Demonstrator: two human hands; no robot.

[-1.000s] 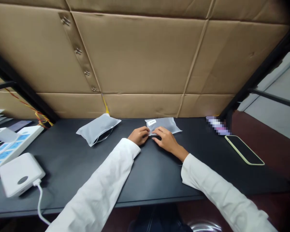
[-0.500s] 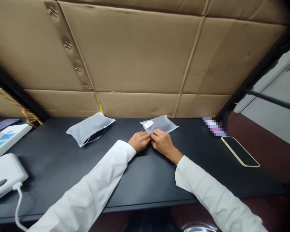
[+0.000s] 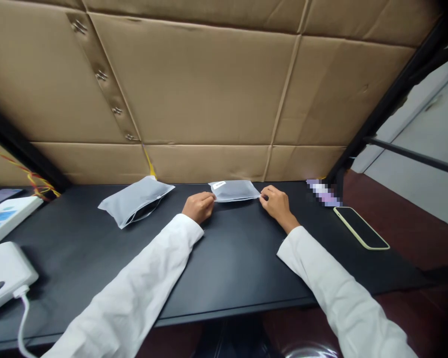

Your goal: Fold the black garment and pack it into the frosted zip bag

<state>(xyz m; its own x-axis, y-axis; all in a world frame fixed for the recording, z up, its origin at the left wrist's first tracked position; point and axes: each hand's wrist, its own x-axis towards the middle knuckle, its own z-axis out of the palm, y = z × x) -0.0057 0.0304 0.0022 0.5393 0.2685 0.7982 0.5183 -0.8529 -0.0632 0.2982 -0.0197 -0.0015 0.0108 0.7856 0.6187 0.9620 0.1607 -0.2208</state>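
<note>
A small frosted bag [image 3: 236, 190] with a white label at its upper left lies near the back of the black table [image 3: 224, 263]. My left hand [image 3: 199, 206] pinches its near left corner. At the near right corner, the fingers of my right hand [image 3: 278, 204] are closed on the bag's edge. The near edge is stretched fairly straight between both hands. Another frosted bag [image 3: 136, 199], its right-hand end gaping a little, rests on the table left of my hands.
On the right lie a phone [image 3: 361, 228] in a pale case and a blurred purple item [image 3: 324, 193]. A white device [image 3: 7, 276] with a cable and a white power strip [image 3: 9, 216] are at the left. A cardboard wall [image 3: 209, 89] rises behind the table.
My hands were together at the middle of the bag's near edge; they have moved apart to its two corners. The bag now lies straighter. The view has shifted slightly.
</note>
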